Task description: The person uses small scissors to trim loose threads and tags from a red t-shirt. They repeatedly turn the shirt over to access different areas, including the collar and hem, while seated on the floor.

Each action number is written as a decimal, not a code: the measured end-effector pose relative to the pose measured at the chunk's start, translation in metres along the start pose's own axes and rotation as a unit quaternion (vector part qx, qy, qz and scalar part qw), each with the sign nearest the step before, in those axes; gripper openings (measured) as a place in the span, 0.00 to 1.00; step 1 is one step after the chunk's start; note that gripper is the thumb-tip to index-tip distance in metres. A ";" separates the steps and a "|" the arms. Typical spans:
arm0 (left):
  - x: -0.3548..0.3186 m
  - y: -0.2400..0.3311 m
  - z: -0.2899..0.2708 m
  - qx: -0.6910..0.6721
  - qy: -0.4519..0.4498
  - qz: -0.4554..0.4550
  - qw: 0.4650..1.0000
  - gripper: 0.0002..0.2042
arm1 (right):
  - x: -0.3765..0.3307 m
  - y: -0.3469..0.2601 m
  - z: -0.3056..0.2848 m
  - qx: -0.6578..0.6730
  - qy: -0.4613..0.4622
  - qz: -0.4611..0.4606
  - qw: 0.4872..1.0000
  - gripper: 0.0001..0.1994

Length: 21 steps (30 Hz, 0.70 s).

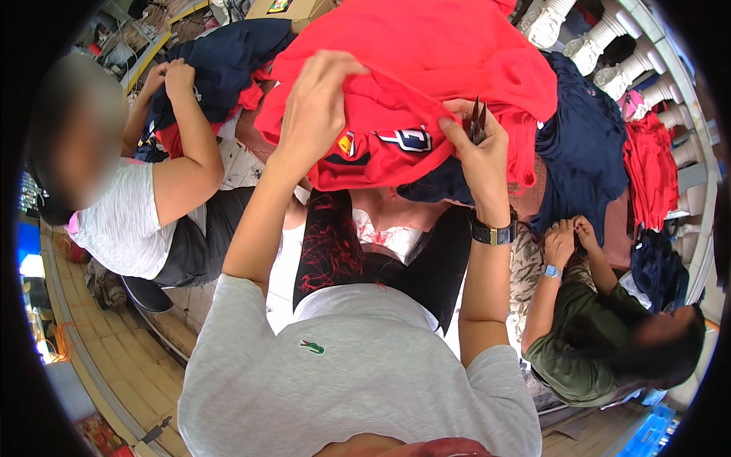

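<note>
While the left hand [321,99] is pinching a red garment [373,169] beyond the legs [326,247], the right hand [481,148] is grasping its edge and snips [478,126]; a box [308,11] is standing behind, contents hidden.

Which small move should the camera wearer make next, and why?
Perhaps turn the dark snips toward the red garment: the right hand holds them, the left hand grips the cloth, and loose red threads lie on the black trousers.
</note>
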State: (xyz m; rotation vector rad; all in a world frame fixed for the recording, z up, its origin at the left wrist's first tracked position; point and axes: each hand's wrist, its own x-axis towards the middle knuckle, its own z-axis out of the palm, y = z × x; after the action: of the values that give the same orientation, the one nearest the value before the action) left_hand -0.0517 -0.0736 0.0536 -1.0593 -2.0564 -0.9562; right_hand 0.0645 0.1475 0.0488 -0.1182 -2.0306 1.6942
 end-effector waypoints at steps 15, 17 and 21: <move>0.117 -0.044 -0.016 0.101 0.050 0.066 0.991 0.24 | 0.067 -0.025 -0.033 -0.131 0.043 -0.119 0.983 0.12; 0.115 -0.012 -0.021 0.098 0.058 0.078 0.990 0.19 | 0.081 -0.002 -0.039 -0.093 0.019 -0.063 0.993 0.12; 0.075 0.030 0.016 -0.175 -0.045 0.071 0.981 0.11 | 0.084 0.014 -0.032 -0.080 0.018 -0.054 0.995 0.12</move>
State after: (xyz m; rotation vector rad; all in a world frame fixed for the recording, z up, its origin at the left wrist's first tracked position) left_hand -0.0651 -0.0183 0.1129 -1.4353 -1.8928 -1.2438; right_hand 0.0011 0.2100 0.0652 -0.0892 -2.1050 1.4539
